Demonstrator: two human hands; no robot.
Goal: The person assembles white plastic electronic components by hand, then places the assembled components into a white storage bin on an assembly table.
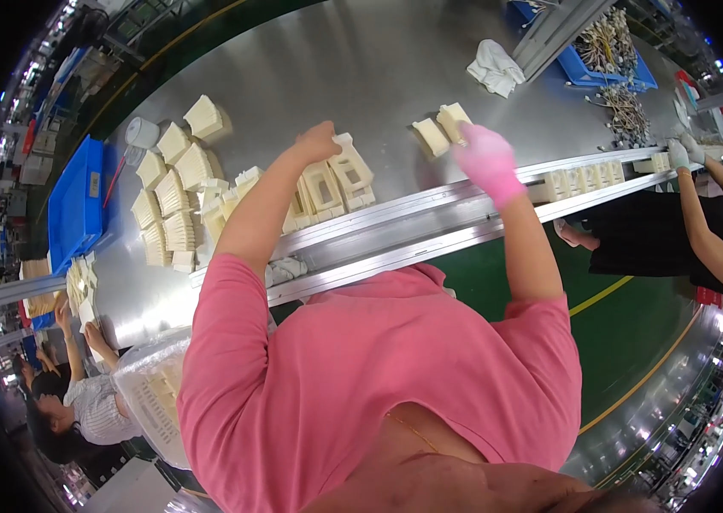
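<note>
Cream plastic frames (350,168) with rectangular openings stand in a row along the bench's near rail. My bare left hand (319,142) has its fingers closed at the top end of the rightmost frame; the fingertips are partly hidden. My right hand (485,160), in a white and pink glove, is closed at the lower edge of a small cream block (453,117). That hand is slightly blurred. A second cream block (431,136) lies tilted just left of it. Bundles of thin cream pieces (178,231) sit in fanned stacks on the left.
A metal rail (404,205) borders the bench's near edge, with more cream parts (584,179) lined up at right. Blue trays (75,205) stand left and far right, the latter with cables (622,111). A white cloth (496,68) lies beyond. Co-workers are at both sides.
</note>
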